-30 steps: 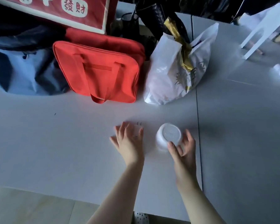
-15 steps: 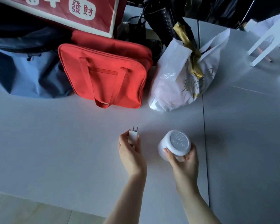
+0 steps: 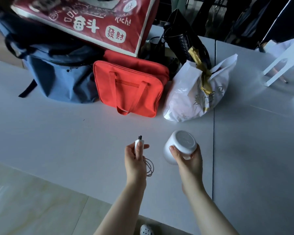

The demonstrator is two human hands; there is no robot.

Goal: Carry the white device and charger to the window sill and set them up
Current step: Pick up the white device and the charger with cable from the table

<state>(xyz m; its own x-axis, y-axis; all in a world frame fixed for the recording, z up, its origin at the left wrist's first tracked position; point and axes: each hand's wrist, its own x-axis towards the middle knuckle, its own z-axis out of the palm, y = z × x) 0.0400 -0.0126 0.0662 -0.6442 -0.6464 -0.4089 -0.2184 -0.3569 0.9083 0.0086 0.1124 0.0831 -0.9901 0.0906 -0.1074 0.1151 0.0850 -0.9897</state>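
My right hand point(image 3: 187, 160) grips the round white device point(image 3: 179, 146), lifted off the white table point(image 3: 58, 133) and tilted so its flat circular face points up and away. My left hand point(image 3: 136, 160) holds the small white charger point(image 3: 138, 144), its two dark prongs pointing up. A thin white cable point(image 3: 149, 167) hangs coiled below that hand. Both hands hover above the table's near part, a short gap between them.
A red zip bag point(image 3: 129, 89), a blue backpack point(image 3: 61, 77) and a white plastic bag point(image 3: 195, 95) with a gold ribbon stand at the back of the table. A red printed tote point(image 3: 92, 21) leans above them. A white stand point(image 3: 282, 65) is at far right. Tiled floor lies below left.
Both hands went from resting on the table to closing on the charger and the device, then lifted them up and toward me. The cable now dangles free.
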